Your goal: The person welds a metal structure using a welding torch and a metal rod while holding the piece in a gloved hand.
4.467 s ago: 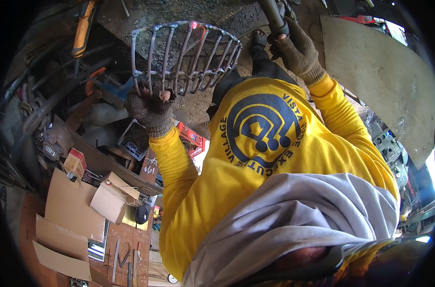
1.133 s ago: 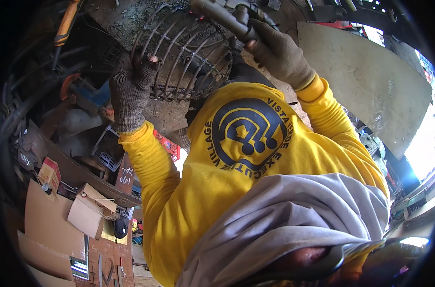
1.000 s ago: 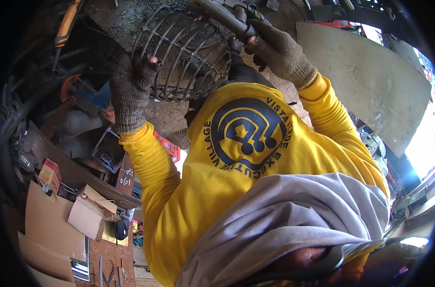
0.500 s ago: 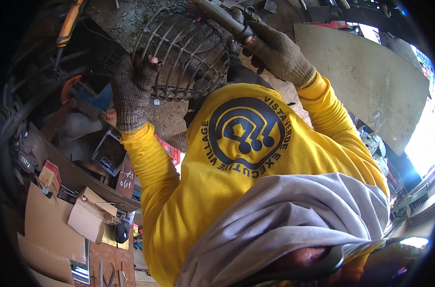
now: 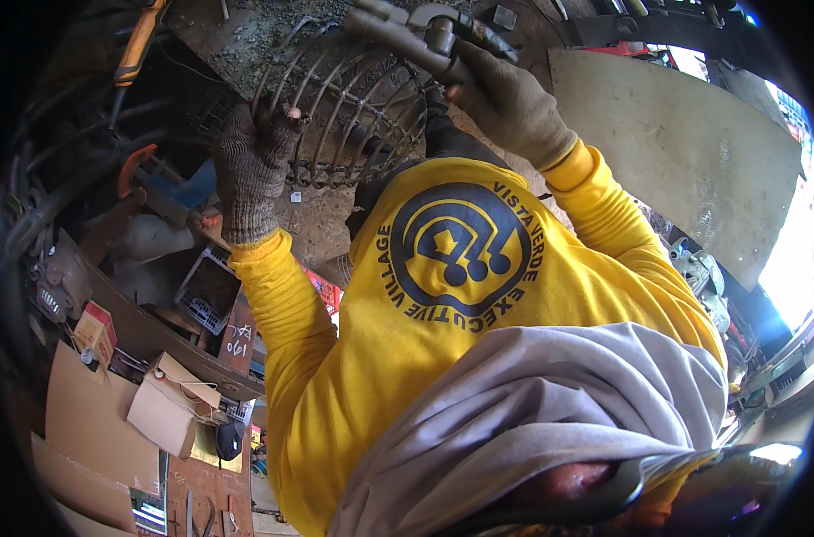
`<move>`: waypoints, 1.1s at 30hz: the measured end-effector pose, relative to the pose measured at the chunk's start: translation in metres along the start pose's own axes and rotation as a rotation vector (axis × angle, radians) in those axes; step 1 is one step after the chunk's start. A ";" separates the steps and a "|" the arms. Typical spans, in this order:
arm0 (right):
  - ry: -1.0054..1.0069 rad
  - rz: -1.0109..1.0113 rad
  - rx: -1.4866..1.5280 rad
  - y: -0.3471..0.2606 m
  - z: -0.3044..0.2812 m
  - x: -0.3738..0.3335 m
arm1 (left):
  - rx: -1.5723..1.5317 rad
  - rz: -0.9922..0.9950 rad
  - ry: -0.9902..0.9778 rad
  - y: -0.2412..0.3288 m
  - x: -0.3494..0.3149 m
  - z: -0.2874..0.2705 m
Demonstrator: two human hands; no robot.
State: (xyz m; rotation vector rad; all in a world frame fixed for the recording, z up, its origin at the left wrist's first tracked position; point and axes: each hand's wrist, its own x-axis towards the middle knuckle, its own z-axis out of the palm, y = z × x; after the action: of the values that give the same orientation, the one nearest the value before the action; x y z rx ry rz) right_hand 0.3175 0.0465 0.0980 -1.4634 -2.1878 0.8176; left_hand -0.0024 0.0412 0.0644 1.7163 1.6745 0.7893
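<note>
A round cage of bent metal rods [image 5: 353,116] lies on a rough, gritty workbench [image 5: 246,36]. My left hand [image 5: 250,166], in a grey knit glove with a bare fingertip showing, grips the cage's rim at its left side. My right hand [image 5: 505,103], also gloved, is closed around the handle of a grey metal tool [image 5: 407,36] held over the top right of the cage. Both arms wear yellow sleeves. The yellow shirt and a grey cloth fill the lower middle of the view.
A large flat board [image 5: 676,152] leans at the right. Cardboard boxes [image 5: 165,412] and small cartons [image 5: 94,331] lie at the lower left, with a black crate [image 5: 205,286] and orange-handled tools [image 5: 138,45] on the left among clutter.
The cage has come nearer and been turned since the oldest frame; my left hand shifted its grip along the rim. Over the last second both hands and the tool barely move.
</note>
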 end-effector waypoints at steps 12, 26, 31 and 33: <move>0.165 -0.148 -0.305 -0.007 0.004 -0.005 | 0.022 0.007 -0.109 -0.012 -0.002 -0.003; 0.188 0.551 0.798 0.008 -0.016 -0.037 | -0.453 0.020 -0.007 -0.002 -0.002 0.011; 0.289 0.642 0.433 0.009 -0.045 -0.057 | -0.108 0.025 -0.008 -0.001 -0.004 -0.017; 0.345 0.610 0.179 0.020 -0.045 -0.063 | -0.134 0.078 0.015 0.017 0.006 -0.039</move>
State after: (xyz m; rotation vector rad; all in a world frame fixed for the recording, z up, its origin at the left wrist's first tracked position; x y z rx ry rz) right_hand 0.3830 0.0060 0.1194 -2.0276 -1.3893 0.8355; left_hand -0.0215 0.0474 0.1027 1.6945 1.5363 0.9315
